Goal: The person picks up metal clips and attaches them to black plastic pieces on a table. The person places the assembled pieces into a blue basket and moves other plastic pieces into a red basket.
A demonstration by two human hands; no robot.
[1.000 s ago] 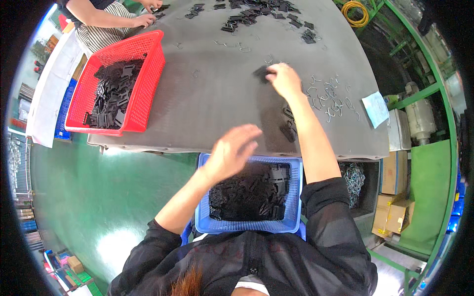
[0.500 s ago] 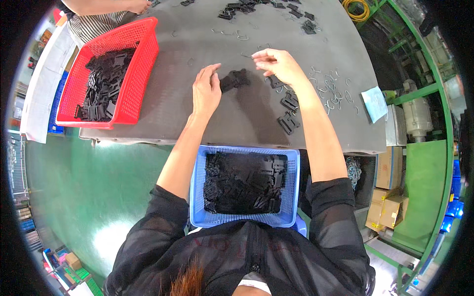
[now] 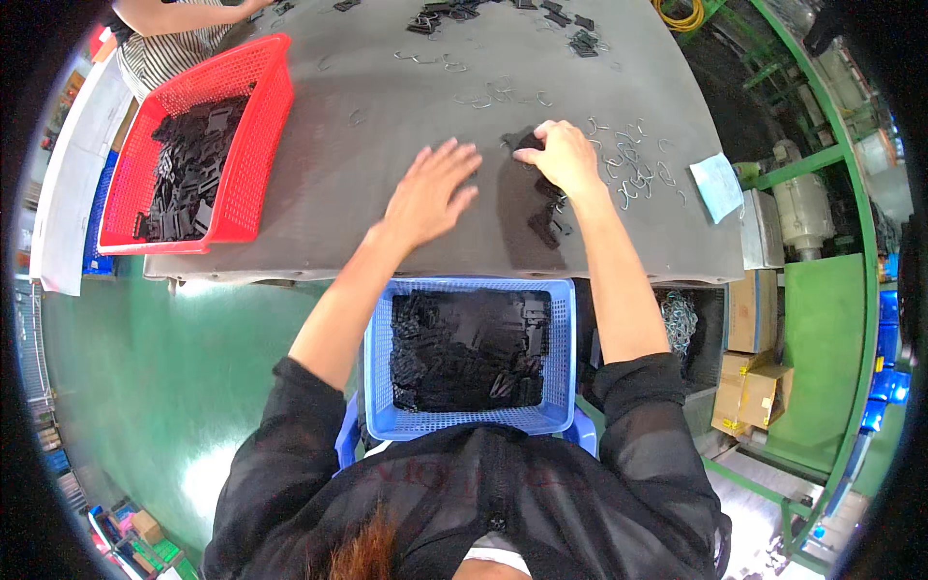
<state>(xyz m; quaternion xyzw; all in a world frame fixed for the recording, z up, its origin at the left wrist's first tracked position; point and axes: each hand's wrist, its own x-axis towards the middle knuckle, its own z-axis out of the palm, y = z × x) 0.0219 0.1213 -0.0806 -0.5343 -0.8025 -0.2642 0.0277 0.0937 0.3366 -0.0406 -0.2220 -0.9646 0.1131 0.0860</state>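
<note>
My left hand [image 3: 430,196] hovers over the grey table with its fingers stretched and spread, holding nothing. To its right, my right hand [image 3: 566,159] is bent low at the table, thumb and fingers curled toward each other. A dark patch lies at those fingertips; whether it is a black part or shadow I cannot make out. Black plastic parts [image 3: 549,228] lie just below the right hand, partly covered by it and its shadow. Loose bent wire hooks [image 3: 633,166] are scattered to its right. A blue basket [image 3: 568,362] full of black plastic parts sits in front of my body.
A red basket [image 3: 274,145] of black parts stands at the table's left. More black parts [image 3: 454,12] lie at the far side, near wire hooks [image 3: 454,67]. Another person's arm [image 3: 184,17] reaches in at the far left. A light-blue mask [image 3: 717,188] lies at the right edge.
My left hand has moved right and its fingers have spread. The right hand has come slightly right and lower, over the black parts. The whole view has shifted a little.
</note>
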